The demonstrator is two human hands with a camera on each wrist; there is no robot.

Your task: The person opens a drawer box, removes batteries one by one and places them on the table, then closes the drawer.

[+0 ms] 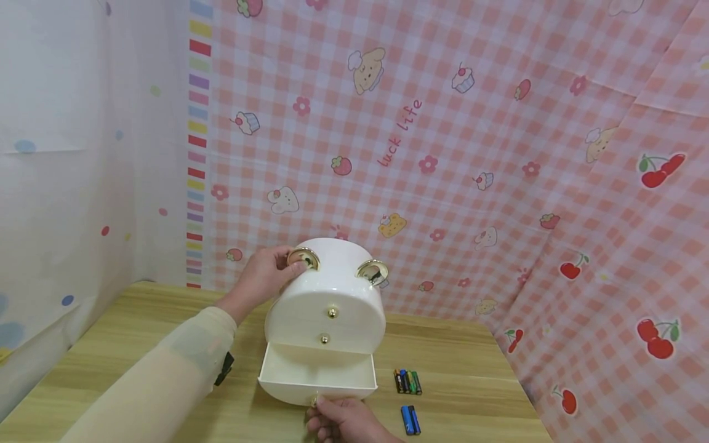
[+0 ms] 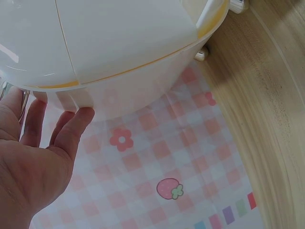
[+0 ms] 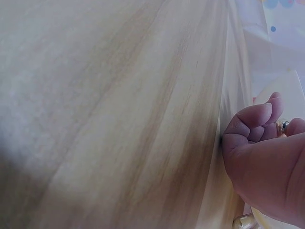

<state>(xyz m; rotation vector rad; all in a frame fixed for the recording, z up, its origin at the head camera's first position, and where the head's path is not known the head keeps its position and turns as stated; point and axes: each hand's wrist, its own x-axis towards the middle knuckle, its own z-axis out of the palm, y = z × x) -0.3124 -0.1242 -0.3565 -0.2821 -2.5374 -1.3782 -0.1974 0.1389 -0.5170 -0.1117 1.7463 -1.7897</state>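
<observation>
A white drawer box (image 1: 324, 320) with gold knobs and two gold-rimmed ears stands on the table in the head view. Its bottom drawer (image 1: 318, 366) is pulled out, and the inside shows bare. My left hand (image 1: 266, 275) holds the left ear (image 1: 304, 258), thumb in front; in the left wrist view, fingertips (image 2: 86, 114) rest against the box's wall. Low at the front, my right hand (image 1: 346, 421) pinches the bottom drawer's knob (image 1: 314, 401) between thumb and finger. The right wrist view shows the curled fingers (image 3: 257, 117) close above the wood.
Several small batteries (image 1: 407, 381) lie side by side right of the box. Closer to me are two blue batteries (image 1: 410, 420). A pink checked cloth (image 1: 443, 123) hangs behind and to the right of the wooden table (image 1: 460, 351), a white dotted cloth (image 1: 66, 184) to the left.
</observation>
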